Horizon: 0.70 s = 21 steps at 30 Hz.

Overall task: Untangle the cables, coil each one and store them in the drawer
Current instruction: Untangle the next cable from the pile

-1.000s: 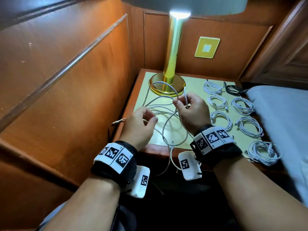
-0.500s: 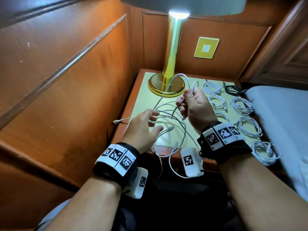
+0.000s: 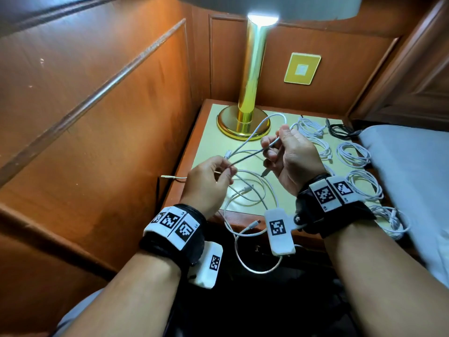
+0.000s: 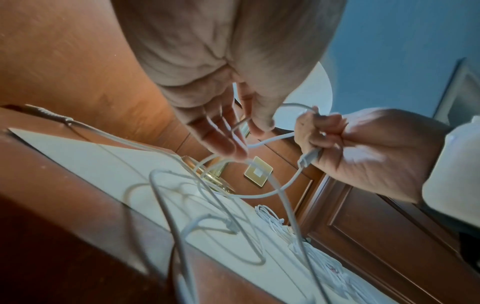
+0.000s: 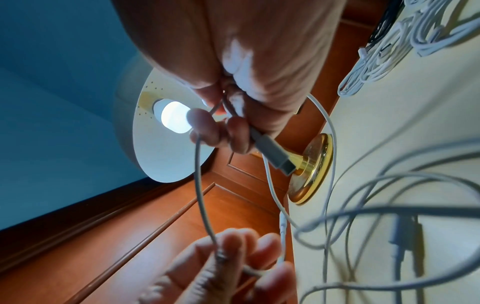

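Observation:
A loose tangle of white cables (image 3: 250, 190) lies on the front of the nightstand top (image 3: 211, 142), and one loop hangs over its front edge. My right hand (image 3: 279, 152) is raised above the tangle and grips a white cable near its plug (image 5: 275, 156), which sticks out below the fingers. My left hand (image 3: 223, 170) pinches the same strand (image 3: 247, 157) lower and to the left, so it runs taut between both hands. In the left wrist view my left fingers (image 4: 223, 135) close on the thin strand beside the right hand (image 4: 337, 139).
Several coiled white cables (image 3: 352, 154) and one black coil (image 3: 340, 131) lie in rows on the right of the nightstand. A brass lamp (image 3: 250, 93) stands at the back. A wood wall panel is at the left, a bed (image 3: 408, 171) at the right. No drawer shows.
My right hand lifted a cable up out of the tangle. My left hand, spread over the cables half a second ago, now pinches the strand, which is pulled straight between the hands.

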Tool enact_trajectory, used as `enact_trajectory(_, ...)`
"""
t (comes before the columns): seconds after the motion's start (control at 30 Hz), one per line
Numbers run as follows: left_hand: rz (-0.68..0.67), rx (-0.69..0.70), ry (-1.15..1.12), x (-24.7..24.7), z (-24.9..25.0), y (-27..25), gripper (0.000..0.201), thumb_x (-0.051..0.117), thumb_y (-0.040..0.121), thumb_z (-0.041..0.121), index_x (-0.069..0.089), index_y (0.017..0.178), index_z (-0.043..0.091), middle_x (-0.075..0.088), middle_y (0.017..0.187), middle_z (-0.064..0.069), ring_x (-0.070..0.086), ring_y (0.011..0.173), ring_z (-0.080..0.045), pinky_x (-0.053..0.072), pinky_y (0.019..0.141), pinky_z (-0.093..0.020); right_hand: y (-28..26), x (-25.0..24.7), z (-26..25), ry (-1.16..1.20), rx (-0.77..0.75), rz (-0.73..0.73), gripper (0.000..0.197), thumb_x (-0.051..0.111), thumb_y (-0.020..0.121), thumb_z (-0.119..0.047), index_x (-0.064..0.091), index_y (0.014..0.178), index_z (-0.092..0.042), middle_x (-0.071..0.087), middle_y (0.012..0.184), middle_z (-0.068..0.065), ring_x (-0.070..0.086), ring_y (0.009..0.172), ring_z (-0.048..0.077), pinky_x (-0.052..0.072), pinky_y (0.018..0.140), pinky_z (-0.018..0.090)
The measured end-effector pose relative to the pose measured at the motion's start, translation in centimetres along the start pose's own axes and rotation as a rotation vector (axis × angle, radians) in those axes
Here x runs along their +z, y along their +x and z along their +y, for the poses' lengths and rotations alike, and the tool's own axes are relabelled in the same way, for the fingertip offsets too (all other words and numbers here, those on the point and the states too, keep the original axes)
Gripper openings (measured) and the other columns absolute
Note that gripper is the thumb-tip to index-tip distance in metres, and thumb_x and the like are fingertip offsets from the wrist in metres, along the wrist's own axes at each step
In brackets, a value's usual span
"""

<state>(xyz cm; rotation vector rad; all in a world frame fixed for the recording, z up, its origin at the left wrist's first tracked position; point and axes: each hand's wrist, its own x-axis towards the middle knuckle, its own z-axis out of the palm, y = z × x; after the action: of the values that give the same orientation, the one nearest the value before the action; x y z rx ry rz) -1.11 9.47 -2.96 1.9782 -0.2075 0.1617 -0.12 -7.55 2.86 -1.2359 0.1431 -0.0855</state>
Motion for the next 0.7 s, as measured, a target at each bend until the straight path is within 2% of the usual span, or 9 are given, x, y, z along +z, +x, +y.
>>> enact_trajectory(0.13, 0.204, 0.137, -0.059, -0.8, 0.4, 0.4, 0.009, 0.064, 0.096, 0.016, 0.072, 0.091, 0.017, 0.072, 0.078, 0.001, 0.070, 0.070, -0.014, 0.060, 0.067, -0.037, 0.2, -0.2, 0.0, -0.036, 0.015, 0.019, 0.020, 0.039, 0.107, -0.031, 0.043, 0.095, -0.015, 0.059, 0.070, 0.001, 0.041, 0.050, 0.008, 0.026, 0.047, 0.023)
enact_trajectory(0.23, 0.250, 0.220, -0.078, -1.2, 0.3, 0.6, 0.011, 0.061, 0.097, 0.018, 0.073, 0.100, 0.017, 0.073, 0.086, 0.001, 0.071, 0.078, -0.016, 0.061, 0.071, -0.038, 0.2, -0.2, 0.0, -0.105, 0.047, 0.006, 0.015, 0.047, 0.105, -0.029, 0.049, 0.099, -0.016, 0.058, 0.070, -0.001, 0.039, 0.050, 0.008, 0.024, 0.049, 0.025)
enact_trajectory(0.33, 0.273, 0.248, -0.095, -1.5, 0.3, 0.6, 0.016, 0.062, 0.097, 0.017, 0.074, 0.106, 0.012, 0.074, 0.093, 0.000, 0.072, 0.085, -0.015, 0.061, 0.076, -0.037, 0.2, -0.4, 0.0, -0.134, 0.054, 0.008, 0.013, 0.049, 0.105, -0.029, 0.051, 0.098, -0.018, 0.057, 0.071, -0.002, 0.037, 0.049, 0.007, 0.023, 0.047, 0.023)
enact_trajectory(0.43, 0.289, 0.292, -0.083, -1.8, 0.8, 0.4, 0.015, 0.064, 0.096, 0.014, 0.074, 0.106, 0.016, 0.074, 0.098, 0.001, 0.072, 0.091, -0.013, 0.060, 0.083, -0.034, 0.2, -0.5, 0.0, -0.154, 0.036, 0.002, 0.009, 0.050, 0.104, -0.025, 0.052, 0.104, -0.016, 0.057, 0.072, 0.000, 0.037, 0.047, 0.007, 0.025, 0.045, 0.021)
enact_trajectory(0.53, 0.277, 0.351, -0.055, -1.9, 1.1, 0.3, 0.016, 0.066, 0.092, 0.004, 0.074, 0.102, 0.013, 0.074, 0.103, 0.001, 0.070, 0.098, -0.010, 0.058, 0.087, -0.029, 0.1, -0.7, -0.1, -0.203, -0.048, -0.036, 0.011, 0.047, 0.104, -0.011, 0.052, 0.113, -0.016, 0.057, 0.074, 0.002, 0.040, 0.047, 0.007, 0.030, 0.045, 0.020)
enact_trajectory(0.6, 0.254, 0.383, -0.021, -1.9, 1.2, 0.2, 0.015, 0.066, 0.090, 0.000, 0.075, 0.098, 0.008, 0.074, 0.106, 0.000, 0.069, 0.102, -0.009, 0.056, 0.086, -0.023, 0.0, -0.7, -0.2, -0.237, -0.135, -0.064, 0.016, 0.043, 0.104, -0.005, 0.053, 0.109, -0.017, 0.057, 0.074, 0.003, 0.042, 0.048, 0.007, 0.034, 0.046, 0.019)
enact_trajectory(0.7, 0.246, 0.398, 0.038, -1.9, 1.3, 0.2, 0.015, 0.067, 0.088, -0.002, 0.076, 0.095, 0.008, 0.074, 0.106, -0.001, 0.068, 0.102, -0.008, 0.051, 0.079, -0.013, -0.1, -0.5, -0.5, -0.255, -0.272, -0.076, 0.023, 0.040, 0.104, 0.000, 0.053, 0.096, -0.017, 0.058, 0.074, 0.004, 0.046, 0.050, 0.007, 0.037, 0.048, 0.016)
